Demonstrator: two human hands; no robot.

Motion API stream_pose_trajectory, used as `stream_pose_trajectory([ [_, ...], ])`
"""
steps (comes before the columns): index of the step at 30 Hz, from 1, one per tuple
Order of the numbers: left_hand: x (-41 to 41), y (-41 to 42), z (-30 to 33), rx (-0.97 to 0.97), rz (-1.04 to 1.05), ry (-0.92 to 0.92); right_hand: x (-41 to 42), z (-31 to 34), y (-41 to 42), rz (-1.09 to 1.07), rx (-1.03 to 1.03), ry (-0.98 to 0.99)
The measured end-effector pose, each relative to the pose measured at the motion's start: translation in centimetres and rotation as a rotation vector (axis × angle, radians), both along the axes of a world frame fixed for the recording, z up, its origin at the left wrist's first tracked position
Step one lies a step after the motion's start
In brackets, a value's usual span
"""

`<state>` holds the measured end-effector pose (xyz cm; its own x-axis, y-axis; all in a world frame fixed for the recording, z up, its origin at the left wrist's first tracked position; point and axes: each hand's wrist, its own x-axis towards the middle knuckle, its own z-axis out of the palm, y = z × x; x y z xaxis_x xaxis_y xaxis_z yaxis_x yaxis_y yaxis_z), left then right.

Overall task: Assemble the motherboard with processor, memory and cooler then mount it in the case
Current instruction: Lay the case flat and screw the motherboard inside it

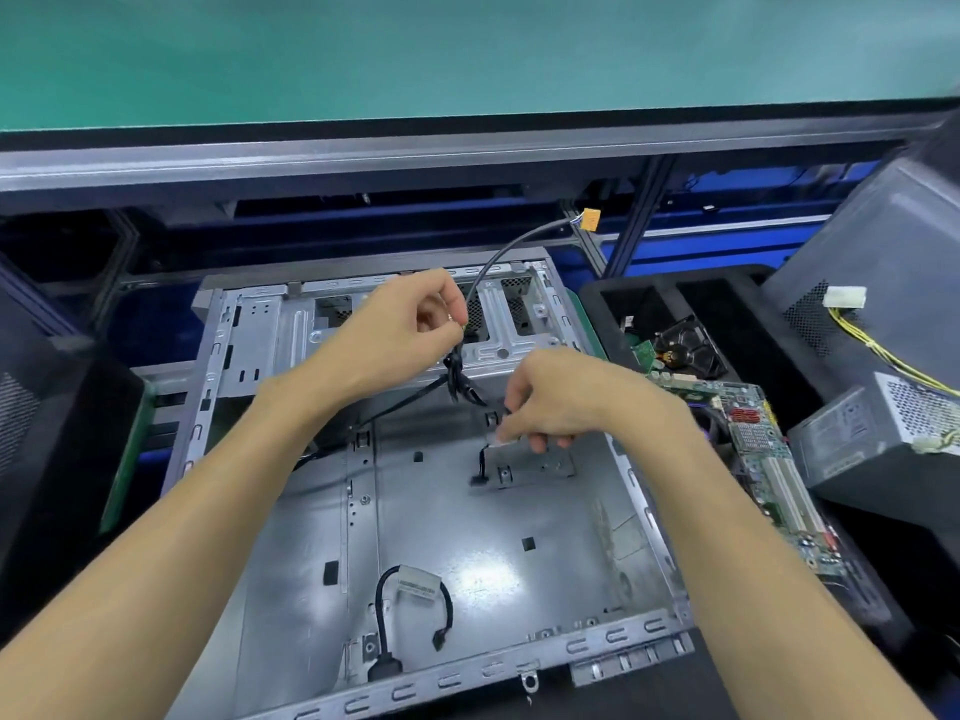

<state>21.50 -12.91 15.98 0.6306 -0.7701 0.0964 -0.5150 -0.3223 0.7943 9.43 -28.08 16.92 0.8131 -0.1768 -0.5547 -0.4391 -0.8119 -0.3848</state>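
While the case lies open and bare, both hands sort its loose cables.

Left hand [415,317] has its grip pinched on the grey cable bundle [457,366], lifting it over the drive bay; right hand [545,402] pinches a small connector lead [480,462] just above the floor of the case [493,553]. To the right of the case, nearer the right hand, lies the motherboard [769,454], long axis running away from the person.
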Motion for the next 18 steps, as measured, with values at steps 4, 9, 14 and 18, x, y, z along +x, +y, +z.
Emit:
stream_pose_trajectory([
  [4,-0.2,0.3,0.1,-0.001,0.033,0.007,-0.8,2.1,-1.0,-0.299,0.157,-0.190],
  [9,-0.3,0.2,0.6,-0.045,0.059,0.000,-1.2,3.8,-0.2,-0.265,-0.035,-0.438],
  [14,0.1,0.4,0.5,-0.065,0.082,0.001,-1.2,2.6,0.7,-0.226,-0.086,-0.500],
  [18,0.4,0.6,-0.3,-0.058,0.039,0.016,-1.0,1.6,1.2,-0.212,-0.077,-0.562],
])
